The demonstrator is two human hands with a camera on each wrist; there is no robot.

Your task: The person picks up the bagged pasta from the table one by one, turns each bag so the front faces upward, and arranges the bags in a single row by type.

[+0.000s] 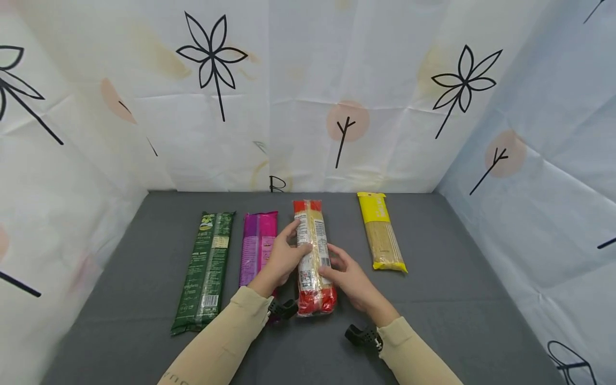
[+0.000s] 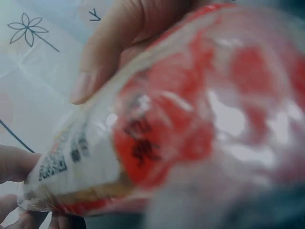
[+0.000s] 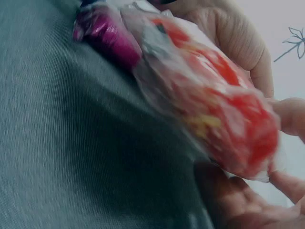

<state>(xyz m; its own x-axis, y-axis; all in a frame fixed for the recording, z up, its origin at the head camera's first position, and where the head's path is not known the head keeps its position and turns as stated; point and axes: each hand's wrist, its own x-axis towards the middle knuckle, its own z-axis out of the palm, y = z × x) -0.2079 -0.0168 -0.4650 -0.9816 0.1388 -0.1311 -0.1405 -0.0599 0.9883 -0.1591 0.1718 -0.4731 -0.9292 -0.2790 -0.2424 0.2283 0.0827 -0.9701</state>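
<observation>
A long noodle packet (image 1: 312,267), clear plastic with red ends and a white printed label, is between both hands near the middle of the grey table. My left hand (image 1: 284,255) grips its left edge, thumb lying across the upper face. On the opposite edge, my right hand (image 1: 353,280) holds it with the thumb on top and fingers at the side. The right wrist view shows the crinkled red end of the packet (image 3: 224,114) raised off the cloth. Its printed side (image 2: 157,124) fills much of the left wrist view.
Left of the hands lie a purple packet (image 1: 250,256), partly covered by the left arm, and a green spaghetti packet (image 1: 204,272). A yellow-ended pasta packet (image 1: 382,235) rests on the right. White patterned cloth (image 1: 298,80) walls the grey table (image 1: 457,299).
</observation>
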